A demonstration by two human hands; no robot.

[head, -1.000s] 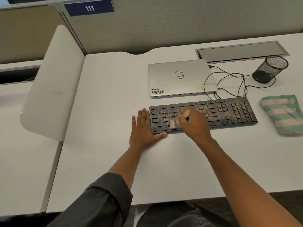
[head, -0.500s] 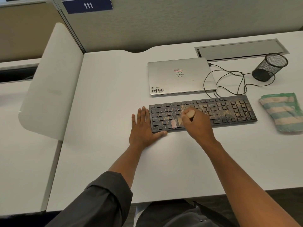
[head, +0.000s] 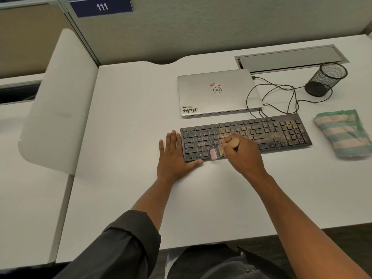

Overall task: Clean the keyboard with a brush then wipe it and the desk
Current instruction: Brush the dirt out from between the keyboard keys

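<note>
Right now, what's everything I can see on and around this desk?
keyboard: one, black, dusty on its right part, desk centre
brush: one, wooden handle, pale bristles, on the keys
laptop: one, silver, closed, behind keyboard
cable: black, looped right of laptop
mesh cup: one, black, far right
cloth: one, green-striped, right of keyboard
desk: white
sign: blue, "111"
left hand: flat by keyboard's left end
right hand: holds brush

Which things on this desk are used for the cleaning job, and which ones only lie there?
For the job:
- keyboard, dusty on its right half
- brush, gripped by the right hand
- left hand, flat against the keyboard's left end
- striped cloth, for wiping
- desk

Just lying about:
- closed laptop
- black cable
- mesh pen cup
</note>
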